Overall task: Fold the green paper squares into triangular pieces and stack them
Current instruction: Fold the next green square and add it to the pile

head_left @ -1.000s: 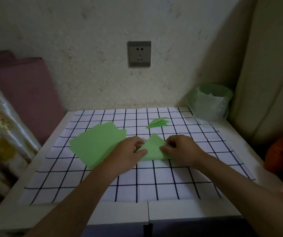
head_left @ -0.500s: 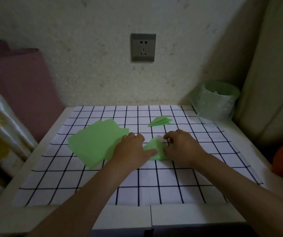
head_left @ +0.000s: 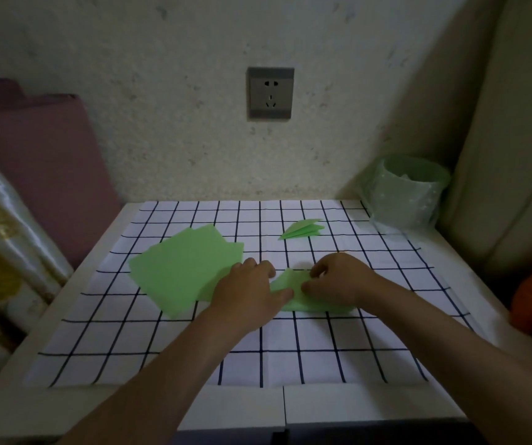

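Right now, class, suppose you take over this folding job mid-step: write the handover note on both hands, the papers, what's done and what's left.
Left hand: rests on the half-folded piece at its left edge, thumb on top; grip unclear.
Right hand: fingers curled, pinching its right side.
Papers: unfolded squares lie fanned at left on the grid cloth; finished triangles are stacked farther back.
Done: a few triangles stacked.
Left: finish this fold, stack it, fold the remaining squares.
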Motion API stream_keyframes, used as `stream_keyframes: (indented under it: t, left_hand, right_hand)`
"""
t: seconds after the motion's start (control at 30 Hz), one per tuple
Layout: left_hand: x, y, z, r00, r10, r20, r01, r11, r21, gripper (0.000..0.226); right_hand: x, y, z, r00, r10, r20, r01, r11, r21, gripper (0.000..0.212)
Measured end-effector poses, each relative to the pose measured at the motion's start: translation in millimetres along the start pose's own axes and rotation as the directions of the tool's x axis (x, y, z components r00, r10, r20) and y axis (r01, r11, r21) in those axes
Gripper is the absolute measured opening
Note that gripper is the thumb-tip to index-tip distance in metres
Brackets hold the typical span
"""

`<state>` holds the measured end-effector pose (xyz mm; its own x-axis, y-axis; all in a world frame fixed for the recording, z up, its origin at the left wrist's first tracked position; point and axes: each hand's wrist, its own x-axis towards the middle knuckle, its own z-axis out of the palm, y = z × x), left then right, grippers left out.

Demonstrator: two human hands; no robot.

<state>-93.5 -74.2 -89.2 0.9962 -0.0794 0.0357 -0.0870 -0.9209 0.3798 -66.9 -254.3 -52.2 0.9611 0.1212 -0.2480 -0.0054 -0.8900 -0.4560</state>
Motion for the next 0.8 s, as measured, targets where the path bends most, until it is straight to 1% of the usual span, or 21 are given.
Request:
stream_keyframes:
  t: [0.1,0.23,0.3,0.33,0.4,0.47,0.5,0.57,0.67,0.73,0.8]
  left_hand:
    - [-5,2,3,0.998,0.048,-0.034,-0.047,0.998,0.042,0.051]
    - [-11,5,8,0.993,0.093,-0.066,-0.088,0.993,0.073,0.056]
    - [-13,5,8,0.991,0.120,-0.055,-0.118,0.992,0.045,0.064]
    - [-15,5,6,0.991,0.128,-0.030,-0.128,0.992,0.006,0.069]
    - [-18,4,-1,0.988,0.140,0.072,-0.135,0.989,-0.066,0.084]
    - [-21,0,-7,0.969,0.159,0.192,-0.151,0.987,-0.056,0.100]
    - [-24,-2,-8,0.959,0.171,0.224,-0.168,0.985,-0.036,0.105]
    - [-27,-4,-7,0.957,0.209,0.203,-0.212,0.977,-0.007,0.100]
    - [-30,-5,1,0.961,0.257,0.099,-0.258,0.966,-0.004,0.083]
    - [-31,-6,6,0.963,0.260,0.076,-0.260,0.965,-0.002,0.079]
    - [-31,-7,9,0.967,0.247,0.059,-0.247,0.969,-0.017,0.072]
  right_hand:
    - [-5,1,3,1.000,0.004,0.003,-0.004,0.996,-0.094,0.052]
    - [-15,3,5,1.000,0.008,0.026,-0.006,0.998,-0.069,0.068]
    - [-20,3,3,0.999,0.000,0.041,0.002,0.999,-0.050,0.068]
    - [-22,3,1,0.998,-0.004,0.056,0.006,1.000,-0.030,0.067]
    - [-26,7,-2,0.996,-0.012,0.085,0.009,0.999,0.032,0.065]
    - [-29,11,-3,0.996,-0.015,0.091,0.005,0.994,0.107,0.063]
    - [-31,13,-4,0.996,-0.014,0.088,0.002,0.990,0.139,0.062]
    - [-34,15,-5,0.997,-0.021,0.075,0.009,0.988,0.157,0.060]
    - [-41,18,-1,0.996,-0.070,0.057,0.064,0.992,0.107,0.061]
    - [-50,21,9,0.991,-0.130,0.007,0.130,0.990,0.058,0.063]
    - [-58,26,21,0.972,-0.229,-0.050,0.229,0.973,-0.016,0.064]
